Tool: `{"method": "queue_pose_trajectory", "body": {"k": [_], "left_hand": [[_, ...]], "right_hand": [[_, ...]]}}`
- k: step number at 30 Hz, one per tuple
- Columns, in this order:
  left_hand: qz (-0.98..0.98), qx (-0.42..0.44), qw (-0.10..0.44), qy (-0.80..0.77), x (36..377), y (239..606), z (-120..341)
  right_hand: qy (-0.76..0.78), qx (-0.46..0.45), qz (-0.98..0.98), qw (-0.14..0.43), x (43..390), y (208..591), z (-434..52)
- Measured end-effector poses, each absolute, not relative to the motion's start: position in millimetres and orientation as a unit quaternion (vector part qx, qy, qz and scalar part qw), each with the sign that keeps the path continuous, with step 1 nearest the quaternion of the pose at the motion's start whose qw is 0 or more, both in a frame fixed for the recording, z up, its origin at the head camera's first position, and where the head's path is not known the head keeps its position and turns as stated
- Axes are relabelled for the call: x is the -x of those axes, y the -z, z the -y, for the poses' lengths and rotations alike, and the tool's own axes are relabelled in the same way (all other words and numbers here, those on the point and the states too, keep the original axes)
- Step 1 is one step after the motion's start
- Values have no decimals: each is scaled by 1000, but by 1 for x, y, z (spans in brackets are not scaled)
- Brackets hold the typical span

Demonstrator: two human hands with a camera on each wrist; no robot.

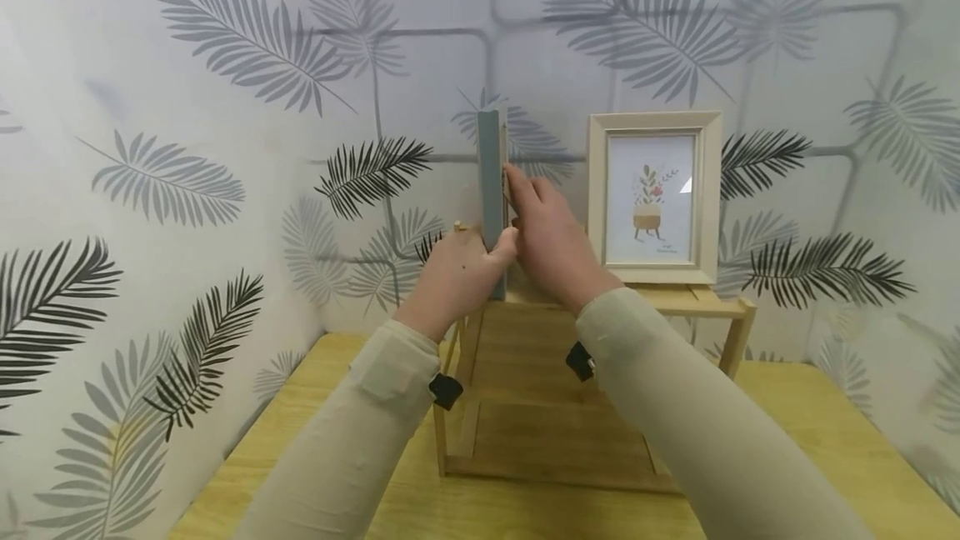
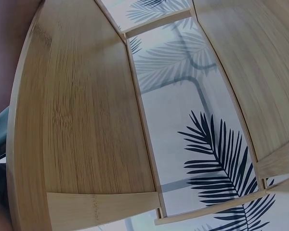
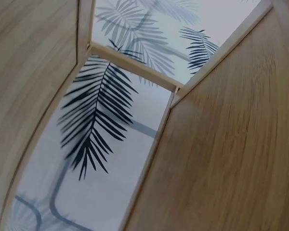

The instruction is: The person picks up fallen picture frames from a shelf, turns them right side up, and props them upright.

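A grey-blue book (image 1: 491,190) stands upright on the top board of a small wooden shelf (image 1: 675,300), seen edge-on in the head view. My left hand (image 1: 461,269) grips its lower part, thumb against the near edge. My right hand (image 1: 543,236) lies along its right side, fingers stretched up against the cover. Both wrist views show only the shelf boards (image 2: 86,120) (image 3: 231,144) and the leaf-patterned wall behind; no hand appears in them.
A cream picture frame (image 1: 654,197) with a plant print stands on the shelf top to the right of the book. The shelf sits on a yellow wooden table (image 1: 825,432) pushed into a corner of leaf-patterned walls (image 1: 225,148).
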State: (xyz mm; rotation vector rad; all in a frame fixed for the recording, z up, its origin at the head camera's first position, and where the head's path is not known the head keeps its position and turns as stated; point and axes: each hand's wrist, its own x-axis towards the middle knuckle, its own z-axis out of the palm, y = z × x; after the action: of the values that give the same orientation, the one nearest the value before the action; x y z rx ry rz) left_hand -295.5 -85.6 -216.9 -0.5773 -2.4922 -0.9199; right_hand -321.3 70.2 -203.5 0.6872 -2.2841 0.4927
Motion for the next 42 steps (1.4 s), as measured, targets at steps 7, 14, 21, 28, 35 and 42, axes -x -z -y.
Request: {"method": "queue_pose_trajectory", "body": {"k": [7, 14, 21, 28, 35, 42], "left_hand": [[899, 200, 201, 333, 295, 214, 87], [899, 202, 203, 332, 295, 211, 88], [900, 200, 196, 333, 295, 210, 89], [900, 198, 196, 334, 295, 210, 89], [900, 201, 195, 333, 295, 213, 87], [898, 206, 191, 339, 296, 216, 88]], "right_hand": [[-133, -232, 894, 360, 319, 197, -67], [-68, -220, 886, 402, 315, 192, -66], [-14, -213, 891, 402, 310, 188, -67], [-9, -218, 887, 407, 308, 189, -66], [-16, -240, 875, 421, 309, 196, -70], [-74, -273, 830, 481, 302, 202, -73]]}}
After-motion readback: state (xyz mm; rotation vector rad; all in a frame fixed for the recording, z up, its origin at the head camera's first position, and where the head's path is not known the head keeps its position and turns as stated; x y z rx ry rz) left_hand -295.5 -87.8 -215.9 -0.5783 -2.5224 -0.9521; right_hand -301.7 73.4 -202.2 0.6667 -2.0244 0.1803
